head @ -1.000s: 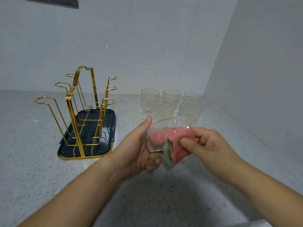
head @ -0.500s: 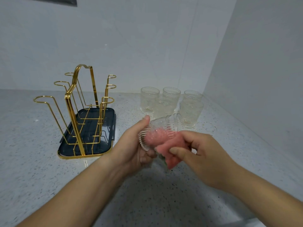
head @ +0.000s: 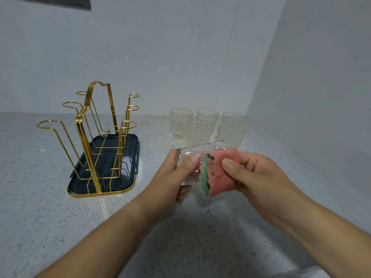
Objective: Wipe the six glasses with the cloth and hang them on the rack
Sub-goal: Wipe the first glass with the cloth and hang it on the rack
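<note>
Fingers and thumb of the left hand (head: 172, 177) curl round a clear ribbed glass (head: 190, 157), holding it on its side above the speckled countertop (head: 40, 197). The right hand (head: 255, 173) pinches a folded pink-and-green cloth (head: 218, 177) between thumb and fingers, and the cloth covers the glass's right end. Just behind them, five glasses (head: 180, 125) stand upright in a cluster near the wall corner. To the left, apart from them, a gold wire rack (head: 83, 137) stands on its dark tray (head: 128, 175).
</note>
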The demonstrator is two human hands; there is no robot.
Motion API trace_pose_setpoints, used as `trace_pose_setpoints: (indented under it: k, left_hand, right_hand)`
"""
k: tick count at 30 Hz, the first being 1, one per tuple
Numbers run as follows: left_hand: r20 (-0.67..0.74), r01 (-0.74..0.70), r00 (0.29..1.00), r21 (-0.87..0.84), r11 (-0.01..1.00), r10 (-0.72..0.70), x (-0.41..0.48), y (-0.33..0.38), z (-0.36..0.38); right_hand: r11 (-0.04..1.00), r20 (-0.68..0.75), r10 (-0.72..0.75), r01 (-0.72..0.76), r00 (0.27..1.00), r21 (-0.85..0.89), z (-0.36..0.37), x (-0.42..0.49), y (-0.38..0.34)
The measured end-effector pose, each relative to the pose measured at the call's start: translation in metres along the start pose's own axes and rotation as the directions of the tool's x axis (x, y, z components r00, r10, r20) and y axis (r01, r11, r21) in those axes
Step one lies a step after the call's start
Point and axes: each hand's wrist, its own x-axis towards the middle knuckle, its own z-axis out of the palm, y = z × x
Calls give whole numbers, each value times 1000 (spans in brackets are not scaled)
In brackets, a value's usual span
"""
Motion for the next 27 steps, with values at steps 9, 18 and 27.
trace_pose_setpoints:
  k: [9,18,27]
  left_hand:
    - [321,488,866,-378,786,-383,9,8,-12]
    - [201,186,966,-92,978,-164,6,1,-1]
    - [340,414,884,-247,876,-322,5,6,-5]
  right_hand:
    - [820,169,-119,193,978,-540,4,-14,8]
    - [970,88,-104,121,991,-212,-19,-3,2]
    - [943,252,11,73,968,-325,-30,-8,-3]
